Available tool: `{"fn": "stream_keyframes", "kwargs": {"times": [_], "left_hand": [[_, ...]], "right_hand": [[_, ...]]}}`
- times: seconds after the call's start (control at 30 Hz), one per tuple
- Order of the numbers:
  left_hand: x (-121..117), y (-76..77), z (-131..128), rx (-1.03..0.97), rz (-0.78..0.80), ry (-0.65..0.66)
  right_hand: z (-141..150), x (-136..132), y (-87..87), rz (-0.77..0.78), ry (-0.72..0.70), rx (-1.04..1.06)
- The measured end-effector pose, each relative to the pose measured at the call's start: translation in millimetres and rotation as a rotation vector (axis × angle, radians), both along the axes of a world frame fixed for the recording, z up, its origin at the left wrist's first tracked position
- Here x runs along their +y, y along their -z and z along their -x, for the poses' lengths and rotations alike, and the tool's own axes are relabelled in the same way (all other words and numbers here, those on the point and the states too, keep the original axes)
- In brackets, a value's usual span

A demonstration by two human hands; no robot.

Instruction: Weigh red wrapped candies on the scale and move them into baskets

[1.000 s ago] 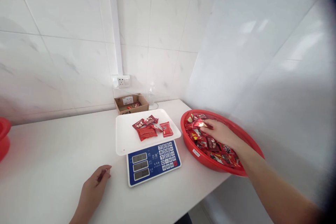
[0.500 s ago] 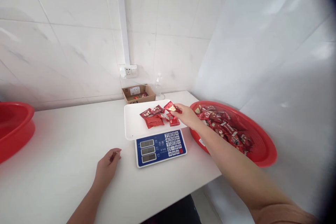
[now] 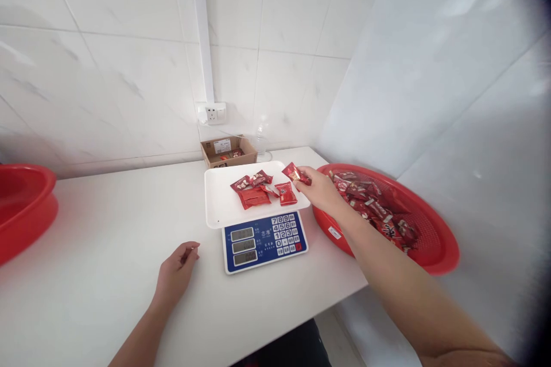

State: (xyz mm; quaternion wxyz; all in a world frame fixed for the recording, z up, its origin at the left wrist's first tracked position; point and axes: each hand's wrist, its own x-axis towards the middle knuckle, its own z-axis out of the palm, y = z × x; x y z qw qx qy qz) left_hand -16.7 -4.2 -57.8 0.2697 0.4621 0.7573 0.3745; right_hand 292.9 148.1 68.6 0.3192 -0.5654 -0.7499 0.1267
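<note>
My right hand (image 3: pixel 321 188) pinches a small red snack packet (image 3: pixel 294 172) above the right edge of the white weighing tray (image 3: pixel 219 200). On that tray lie several other wrapped packets, among them a flat red packet (image 3: pixel 255 198) and a bright red packet (image 3: pixel 286 194). Below the tray, the scale's blue panel (image 3: pixel 264 245) faces me with its keypad and three displays, whose digits are too faint to read. My left hand (image 3: pixel 177 268) rests on the table left of the scale, fingers curled in and nothing seen in them.
To the right, a red basket (image 3: pixel 439 261) holds many red packets and juts past the table edge. A red tub (image 3: pixel 30 212) stands at the far left. Behind the scale are an open cardboard box (image 3: pixel 230 152) and a clear plastic bottle (image 3: pixel 260 137), below a wall socket (image 3: pixel 212 113).
My right hand has shifted a little to the right with the red snack packet, uncovering more of the bright red packet on the tray. My left hand stays in place.
</note>
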Motion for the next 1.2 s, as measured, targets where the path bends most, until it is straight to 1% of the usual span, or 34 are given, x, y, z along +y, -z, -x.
{"fn": "stream_keyframes", "kwargs": {"times": [0.1,0.2,0.27,0.33,0.37,0.43,0.5,0.53,0.6,0.67,0.73,0.83,0.93,1.03,1.07,1.13,1.2], "left_hand": [[1,-1.6,0,0.003,0.01,-0.006],[1,-2.4,0,0.012,0.019,0.0],[1,-2.2,1,0.019,0.023,0.006],[2,-1.6,1,0.029,0.026,0.012],[3,-1.3,1,0.032,0.029,0.015],[5,-0.8,0,0.034,0.033,0.015],[5,-0.7,0,0.033,0.037,0.015],[5,-0.7,0,0.031,0.036,0.012],[4,-0.7,0,0.033,0.031,0.011],[3,-0.4,1,0.041,0.018,0.014],[2,0.3,1,0.042,0.0,0.022],[1,2.0,2,0.025,-0.006,0.019],[0,3.4,2,0.005,0.003,0.018],[0,4.8,3,-0.006,-0.002,0.034],[0,5.4,3,-0.01,0.0,0.041],[1,6.8,4,-0.019,0.003,0.049],[3,7.7,4,-0.027,0.012,0.049]], "right_hand": [[-29,-6,-8.1,-0.034,0.196,-0.193],[-70,-13,-14.7,-0.005,0.392,-0.38],[-93,-18,-14.8,0.045,0.463,-0.484],[-103,-21,-11.3,0.035,0.449,-0.553],[-102,-22,-8.7,0.004,0.398,-0.555],[-84,-22,-2.9,-0.076,0.223,-0.493],[-53,-21,2.6,-0.118,0.018,-0.406],[-35,-19,5.2,-0.13,-0.055,-0.397],[-1,-14,10.4,-0.142,-0.17,-0.445],[26,-7,15.1,-0.132,-0.209,-0.518],[42,-1,18.0,-0.119,-0.193,-0.564],[44,4,15.0,-0.127,-0.133,-0.548],[22,-1,3.0,-0.192,-0.008,-0.439],[-19,-14,-11.7,-0.25,0.16,-0.374],[-34,-19,-15.8,-0.239,0.2,-0.377],[-65,-29,-21.4,-0.198,0.328,-0.402],[-92,-36,-22.6,-0.138,0.442,-0.468]]}}
